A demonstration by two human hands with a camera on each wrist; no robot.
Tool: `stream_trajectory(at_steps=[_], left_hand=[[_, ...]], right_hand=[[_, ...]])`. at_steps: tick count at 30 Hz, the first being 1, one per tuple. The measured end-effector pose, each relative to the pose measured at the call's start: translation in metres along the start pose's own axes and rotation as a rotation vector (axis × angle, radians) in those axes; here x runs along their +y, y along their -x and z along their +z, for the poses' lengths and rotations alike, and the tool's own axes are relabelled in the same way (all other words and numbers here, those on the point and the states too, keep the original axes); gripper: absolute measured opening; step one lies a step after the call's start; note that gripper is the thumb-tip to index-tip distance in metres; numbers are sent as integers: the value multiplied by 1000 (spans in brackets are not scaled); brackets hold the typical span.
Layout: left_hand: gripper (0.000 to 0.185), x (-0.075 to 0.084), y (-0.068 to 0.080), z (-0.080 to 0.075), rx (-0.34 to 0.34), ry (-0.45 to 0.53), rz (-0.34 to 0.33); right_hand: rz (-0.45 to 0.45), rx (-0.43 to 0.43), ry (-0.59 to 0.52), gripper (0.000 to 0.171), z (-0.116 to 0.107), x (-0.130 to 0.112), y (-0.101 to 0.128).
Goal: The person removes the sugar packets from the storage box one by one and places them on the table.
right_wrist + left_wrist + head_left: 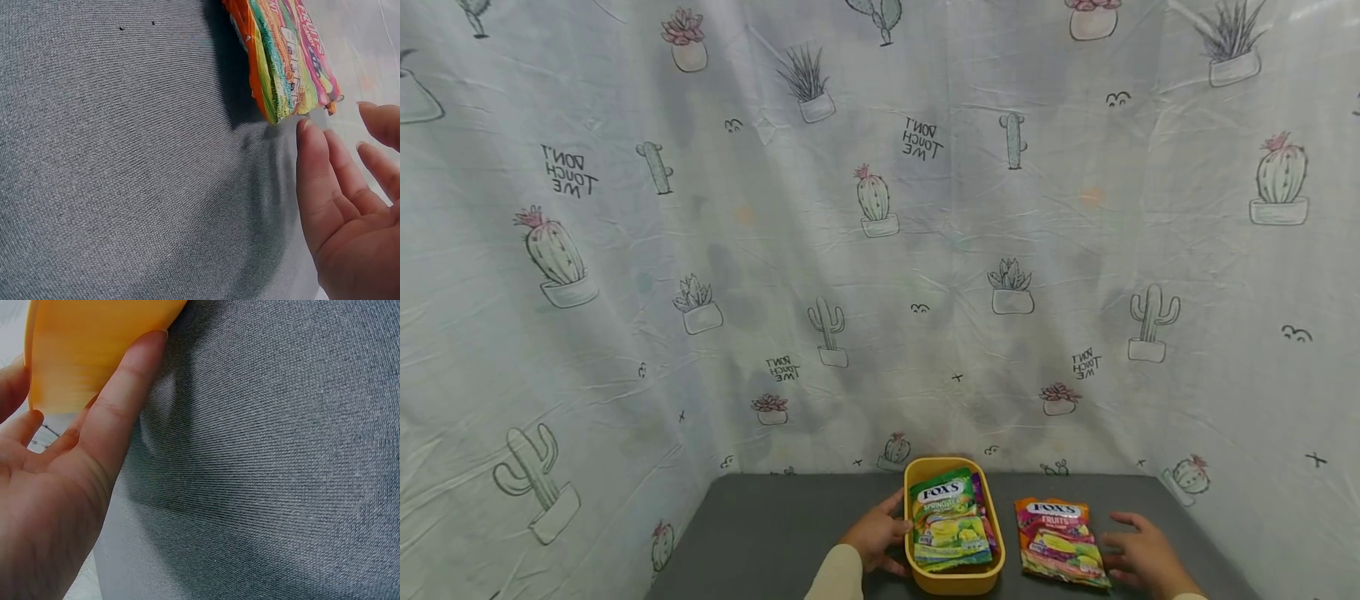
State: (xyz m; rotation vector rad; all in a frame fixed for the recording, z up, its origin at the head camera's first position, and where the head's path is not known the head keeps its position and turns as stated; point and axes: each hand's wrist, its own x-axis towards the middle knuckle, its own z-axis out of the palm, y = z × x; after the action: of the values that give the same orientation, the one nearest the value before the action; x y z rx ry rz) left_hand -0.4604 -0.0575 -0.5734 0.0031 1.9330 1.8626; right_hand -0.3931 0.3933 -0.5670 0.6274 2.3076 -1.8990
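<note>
A yellow rectangular tub [958,586] stands on the dark grey table. In it lies a green Fox's Spring Tea candy bag [951,525], with a purple bag [988,521] partly hidden behind it. My left hand [874,535] rests against the tub's left side, fingers spread; the left wrist view shows the thumb [119,400] lying along the yellow wall. To the right of the tub, an orange and pink Fox's Fruits candy bag [1060,540] lies flat. My right hand [1142,554] is beside its right edge, fingers extended and apart, fingertips close to the bag and gripping nothing.
The dark grey cloth-covered table [760,533] reaches back to a pale curtain [925,250] printed with cacti, which hangs behind and along both sides. Bare tabletop shows left of the tub.
</note>
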Motion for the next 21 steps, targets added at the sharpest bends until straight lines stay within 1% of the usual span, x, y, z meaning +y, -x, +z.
stream_trajectory(at_steps=[9, 14, 21], left_hand=[[74, 2, 2, 1, 1, -5, -5], [73, 2, 2, 0, 0, -7, 1], [72, 0, 0, -2, -4, 2, 0]], right_hand=[[5, 10, -3, 65, -2, -1, -2], [1, -5, 11, 66, 0, -3, -6], [-9, -27, 16, 67, 12, -14, -4]])
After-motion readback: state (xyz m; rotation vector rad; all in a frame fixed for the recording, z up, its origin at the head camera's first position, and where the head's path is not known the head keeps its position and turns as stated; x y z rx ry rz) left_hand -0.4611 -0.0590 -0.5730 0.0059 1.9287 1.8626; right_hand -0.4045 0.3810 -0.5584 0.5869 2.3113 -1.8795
